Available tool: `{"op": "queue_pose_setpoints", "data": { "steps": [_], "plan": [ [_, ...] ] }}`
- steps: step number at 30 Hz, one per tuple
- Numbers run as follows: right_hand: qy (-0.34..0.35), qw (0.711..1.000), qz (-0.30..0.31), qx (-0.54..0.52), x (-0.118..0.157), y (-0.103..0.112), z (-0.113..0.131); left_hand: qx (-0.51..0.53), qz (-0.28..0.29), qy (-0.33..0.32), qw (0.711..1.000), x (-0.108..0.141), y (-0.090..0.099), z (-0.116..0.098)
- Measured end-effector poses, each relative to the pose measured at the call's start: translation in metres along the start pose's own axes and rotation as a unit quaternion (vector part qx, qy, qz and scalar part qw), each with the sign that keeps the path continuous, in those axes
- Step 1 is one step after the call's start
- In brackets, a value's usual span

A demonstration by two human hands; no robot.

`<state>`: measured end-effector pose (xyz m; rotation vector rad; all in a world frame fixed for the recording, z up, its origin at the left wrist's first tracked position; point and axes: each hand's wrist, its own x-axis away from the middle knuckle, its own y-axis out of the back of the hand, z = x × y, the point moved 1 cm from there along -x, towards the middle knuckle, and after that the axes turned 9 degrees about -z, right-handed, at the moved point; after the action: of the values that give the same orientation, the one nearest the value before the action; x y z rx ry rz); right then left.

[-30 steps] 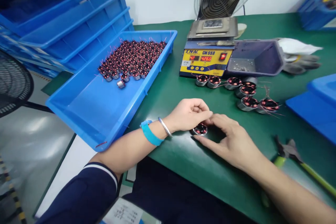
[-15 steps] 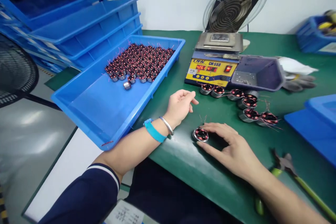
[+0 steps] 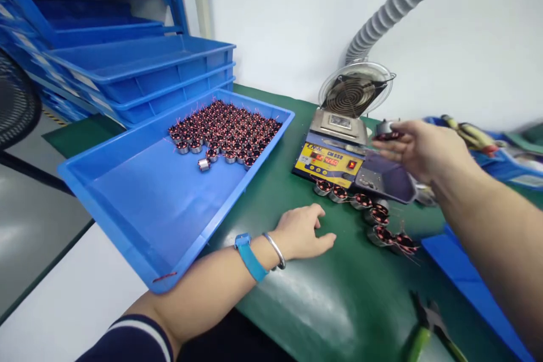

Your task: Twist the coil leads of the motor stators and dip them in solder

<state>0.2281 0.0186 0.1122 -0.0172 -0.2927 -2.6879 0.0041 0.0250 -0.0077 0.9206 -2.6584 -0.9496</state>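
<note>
My right hand (image 3: 428, 150) is raised at the right of the bench, its fingers closed on a motor stator (image 3: 385, 129) with a silvery metal ring. The copper windings face down, beside the hot plate of a solder pot (image 3: 328, 165) with red digits lit. My left hand (image 3: 301, 232) lies on the green bench, thumb and fingers apart, holding nothing. Just beyond it, several wound stators (image 3: 338, 194) stand in a bent row in front of the solder pot. To its left is a large blue tray (image 3: 139, 209) with many more stators massed at its far end.
A purple-grey bin (image 3: 396, 178) adjoins the solder pot. Green-handled cutters (image 3: 430, 319) lie near the front right edge, by a blue container (image 3: 462, 271). Stacked blue trays (image 3: 169, 68) and a black fan (image 3: 19, 102) are at left. A grey duct (image 3: 403, 5) hangs behind.
My right hand has lifted the stator from the bench and carried it up and forward, beside the solder pot. My left hand's fingers have spread onto the bench. The view has tilted up.
</note>
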Motion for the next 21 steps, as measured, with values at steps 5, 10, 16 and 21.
{"op": "queue_pose_setpoints", "data": {
  "steps": [5,10,16,21],
  "plan": [
    [0.008,0.991,-0.068,0.119,-0.063,-0.041,0.035,-0.08,0.05,-0.065,0.993,0.002,0.005,-0.004],
    [0.018,0.977,-0.099,0.186,-0.083,-0.07,0.045,-0.124,0.079,-0.079,0.986,0.005,0.008,-0.008],
    [0.012,0.969,-0.079,0.232,-0.098,-0.085,0.041,-0.136,0.089,-0.093,0.982,0.006,0.012,-0.012],
    [0.01,0.967,-0.058,0.249,-0.119,-0.087,0.03,-0.137,0.093,-0.103,0.981,0.007,0.011,-0.013]
  ]
}}
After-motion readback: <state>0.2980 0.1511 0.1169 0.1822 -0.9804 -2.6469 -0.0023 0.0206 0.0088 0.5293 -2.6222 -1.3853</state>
